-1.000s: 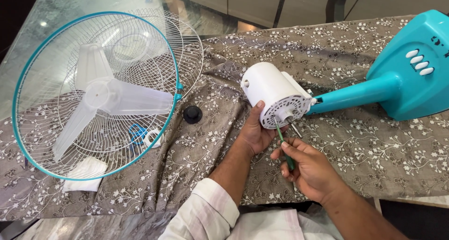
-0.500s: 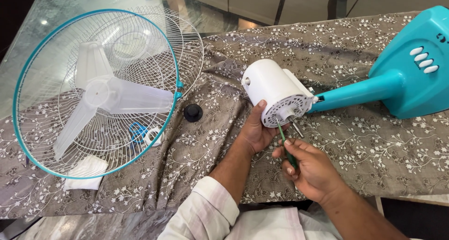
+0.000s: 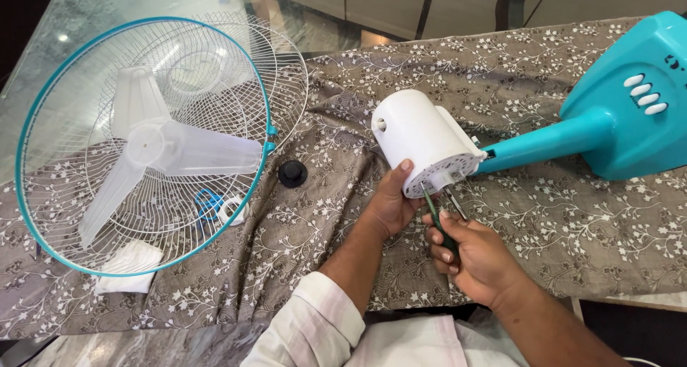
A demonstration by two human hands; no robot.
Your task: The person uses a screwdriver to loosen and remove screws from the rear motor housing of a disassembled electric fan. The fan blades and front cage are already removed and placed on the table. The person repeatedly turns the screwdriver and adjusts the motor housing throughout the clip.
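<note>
A white fan motor housing [image 3: 418, 136] lies on its side on the patterned cloth, joined to a teal stand [image 3: 622, 113] with white buttons. My left hand [image 3: 390, 199] grips the housing's lower front edge, thumb up against the vented face. My right hand [image 3: 476, 256] holds a green-handled screwdriver [image 3: 438, 224], its tip set against the vented face beside the metal shaft [image 3: 455, 202].
At left lie wire fan guards with a teal rim [image 3: 143, 142] and a translucent blade [image 3: 154, 152] on top. A black knob [image 3: 293, 173] sits on the brown floral cloth [image 3: 544, 217]. A blue and white ring [image 3: 218, 208] and white cloth [image 3: 129, 267] lie under the guard.
My right hand has moved up closer to the motor face with the screwdriver. The housing has tilted slightly, so less of its vented face shows.
</note>
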